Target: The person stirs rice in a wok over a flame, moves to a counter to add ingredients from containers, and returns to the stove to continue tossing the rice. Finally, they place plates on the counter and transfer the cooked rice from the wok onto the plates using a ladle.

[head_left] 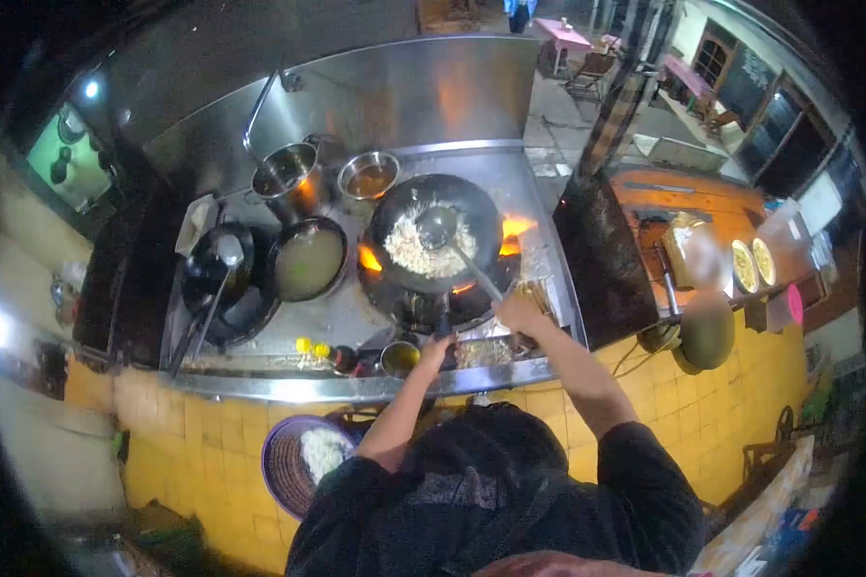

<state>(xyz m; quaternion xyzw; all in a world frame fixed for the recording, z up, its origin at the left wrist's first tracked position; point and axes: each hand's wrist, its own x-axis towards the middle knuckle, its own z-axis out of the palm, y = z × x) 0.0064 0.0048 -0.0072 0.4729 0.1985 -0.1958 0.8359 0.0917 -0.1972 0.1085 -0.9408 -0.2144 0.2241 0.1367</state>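
Note:
A black wok (486,197) sits over a burner with orange flames (517,231) licking up its sides. Fried rice (409,252), or something much like it, fills its bottom. Closed around the wok's handle (444,313) is my left hand (437,352). My right hand (524,315) grips the shaft of a ladle (437,228), whose round bowl rests in the rice. Near my left hand stands a small pot of yellowish liquid (399,360). Beside it lies a dark bottle with a yellow cap (335,357).
Left of the wok are a pan of cloudy liquid (308,262), a tall pot (289,178), a bowl of brown liquid (369,176) and another wok with a ladle (218,252). A purple basket of white rice (277,471) stands below. Two oval plates of food (745,266) lie on the wooden table (664,197) at right.

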